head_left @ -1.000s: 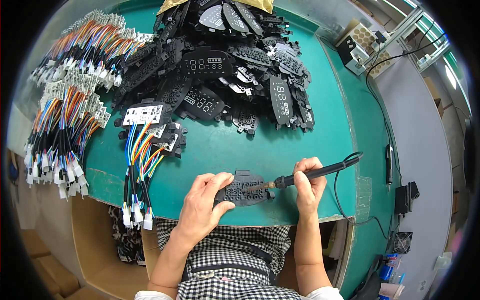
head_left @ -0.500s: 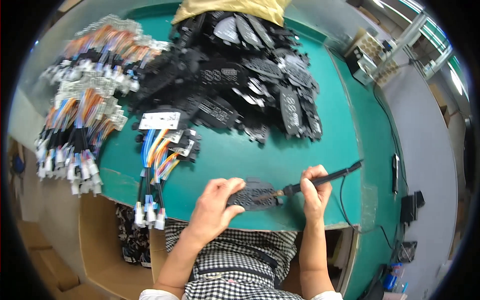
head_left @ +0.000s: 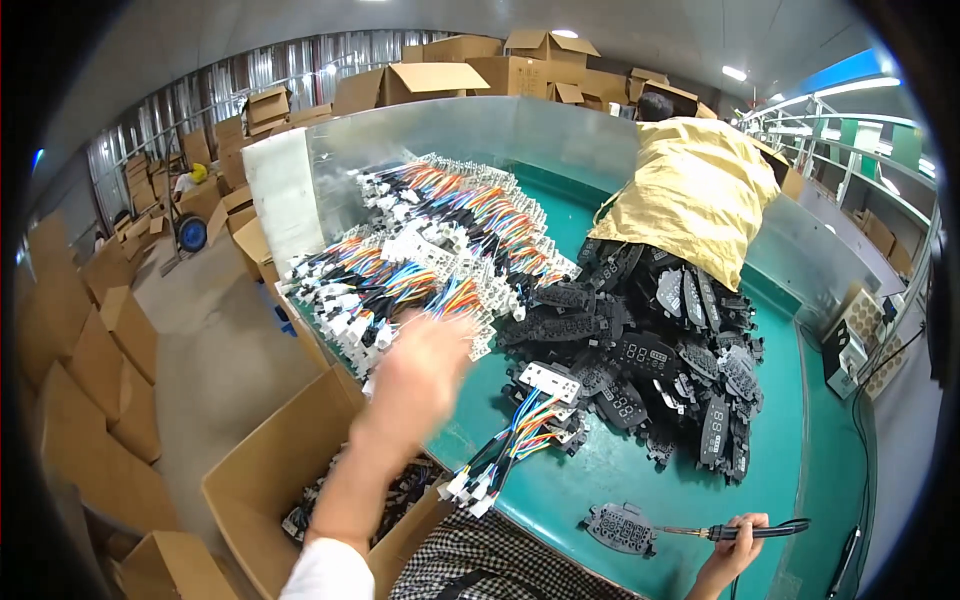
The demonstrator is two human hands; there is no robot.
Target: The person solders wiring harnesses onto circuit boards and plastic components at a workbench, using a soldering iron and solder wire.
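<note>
My left hand (head_left: 420,365), smeared by motion, is over the near edge of a pile of white circuit boards with coloured wires and white plugs (head_left: 440,285). Whether its fingers hold anything does not show. In my right hand (head_left: 738,550) is a black-handled soldering iron (head_left: 725,531), its thin tip pointing left. Close to that tip a black plastic display housing (head_left: 620,528) lies alone on the green bench. Farther back, a few wired boards (head_left: 548,383) rest on black housings, their wires hanging toward the bench's front edge.
A heap of black housings (head_left: 640,352) spills from a yellow sack (head_left: 690,195) at the back. Below the bench's left edge stands an open cardboard box (head_left: 270,470) with dark parts inside. A metal wall (head_left: 400,130) borders the bench; a small boxed device (head_left: 850,350) stands far right.
My left hand has let go of the black housing and moved left to the wired boards. The view has swung up and left. The soldering iron stays in my right hand.
</note>
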